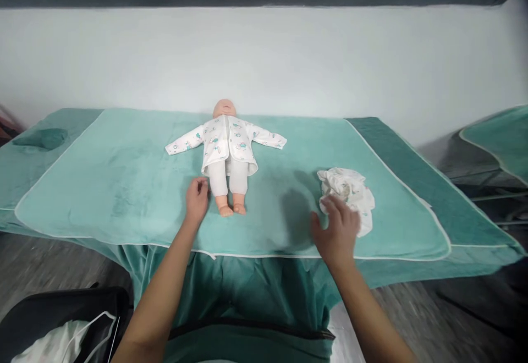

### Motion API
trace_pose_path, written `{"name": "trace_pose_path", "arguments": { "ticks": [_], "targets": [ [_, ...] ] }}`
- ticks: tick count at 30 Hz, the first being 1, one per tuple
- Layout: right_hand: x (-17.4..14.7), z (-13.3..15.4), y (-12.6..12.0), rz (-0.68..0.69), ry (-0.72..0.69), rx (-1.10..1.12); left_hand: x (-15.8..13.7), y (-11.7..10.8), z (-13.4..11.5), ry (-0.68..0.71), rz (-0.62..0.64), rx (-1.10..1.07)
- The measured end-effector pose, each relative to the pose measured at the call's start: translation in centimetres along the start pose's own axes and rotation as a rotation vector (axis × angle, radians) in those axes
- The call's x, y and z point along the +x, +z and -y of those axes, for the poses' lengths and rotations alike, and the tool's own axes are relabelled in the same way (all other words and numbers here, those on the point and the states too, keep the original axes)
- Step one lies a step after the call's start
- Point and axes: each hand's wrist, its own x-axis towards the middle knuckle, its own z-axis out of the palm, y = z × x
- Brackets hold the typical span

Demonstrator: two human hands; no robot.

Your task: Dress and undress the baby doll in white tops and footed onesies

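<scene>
A baby doll (pixel 225 109) lies on its back on the green covered table, arms spread out and bare feet toward me. It wears a white printed jacket (pixel 223 142) and white trousers (pixel 218 179). Beside the doll's leg, my left hand (pixel 197 199) rests with its fingers curled in; nothing shows in them. My right hand (pixel 337 225) hovers at the near side of a crumpled white printed cloth (pixel 348 184), fingers apart and nothing held. It hides part of that cloth, whose exact kind I cannot make out.
A light green mat with white piping (pixel 136 187) covers most of the table. At the left end lies a small green cushion (pixel 41 138). A black chair (pixel 74 300) with white cloth and a hanger stands at lower left. Another green surface (pixel 503 137) is at right.
</scene>
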Motion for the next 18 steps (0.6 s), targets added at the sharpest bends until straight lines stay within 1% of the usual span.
{"name": "trace_pose_path", "arguments": {
  "ticks": [2,4,7,9,11,13,15,17,18],
  "targets": [
    [0.6,-1.9,-0.8,-0.019,0.159,-0.116,-0.7,-0.4,-0.2,0.002,0.069,0.001],
    [1.7,-3.6,-0.9,0.029,0.298,-0.111,-1.1,-0.7,-0.4,-0.006,0.12,-0.005],
    [3.6,-5.0,-0.2,0.119,0.413,-0.048,-1.5,-0.6,-0.9,-0.032,0.168,-0.005],
    [4.8,-4.6,0.5,0.151,0.461,0.015,-1.6,-0.3,-1.2,-0.056,0.178,0.002],
    [5.9,-3.1,1.5,0.156,0.5,0.171,-1.6,0.2,-1.6,-0.09,0.177,0.005],
    [6.9,-1.0,2.4,0.115,0.551,0.416,-1.5,0.5,-1.9,-0.136,0.144,-0.02],
    [8.2,1.3,3.2,0.052,0.632,0.718,-1.1,0.6,-2.1,-0.16,0.073,-0.051],
    [9.7,3.6,3.9,-0.002,0.71,1.017,-0.4,0.3,-2.4,-0.146,-0.014,-0.068],
    [10.6,4.7,4.3,-0.013,0.712,1.141,0.1,0.0,-2.6,-0.133,-0.046,-0.084]
  ]
}}
